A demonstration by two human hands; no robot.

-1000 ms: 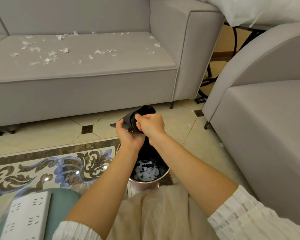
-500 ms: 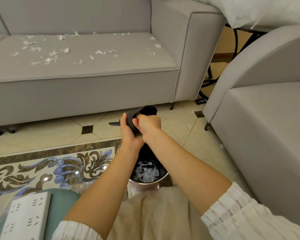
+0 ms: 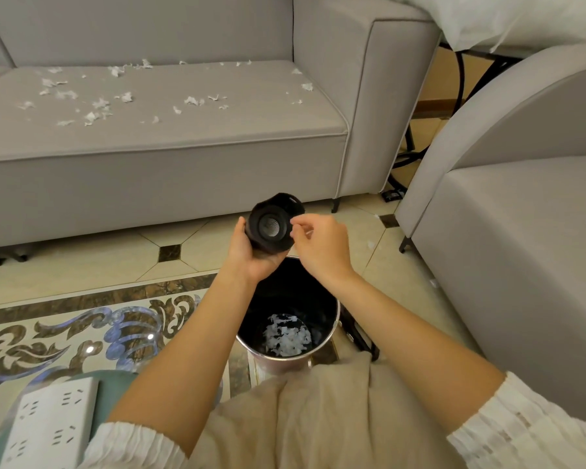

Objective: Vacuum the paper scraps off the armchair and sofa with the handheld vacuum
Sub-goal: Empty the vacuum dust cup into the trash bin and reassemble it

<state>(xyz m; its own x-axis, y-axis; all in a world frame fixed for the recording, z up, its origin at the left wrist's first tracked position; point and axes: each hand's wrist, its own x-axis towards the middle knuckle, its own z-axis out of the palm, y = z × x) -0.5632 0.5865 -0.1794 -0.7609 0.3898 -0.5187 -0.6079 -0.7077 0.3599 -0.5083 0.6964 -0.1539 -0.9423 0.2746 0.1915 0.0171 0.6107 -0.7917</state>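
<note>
Both hands (image 3: 286, 247) hold vacuum cup (image 3: 272, 225), perhaps pinching its rim

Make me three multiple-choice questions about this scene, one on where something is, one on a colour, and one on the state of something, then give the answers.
1. Where do most of the loose paper scraps lie?
A. on the sofa seat
B. on the armchair seat
C. on the power strip

2. What colour is the vacuum part in the left hand?
A. white
B. black
C. red

3. What state is the bin in?
A. lidded
B. tipped over
C. open, scraps inside

Answers: 1 A, scraps dot the sofa cushion. 2 B, its casing is black. 3 C, it stands upright and white scraps show at its bottom.
</note>
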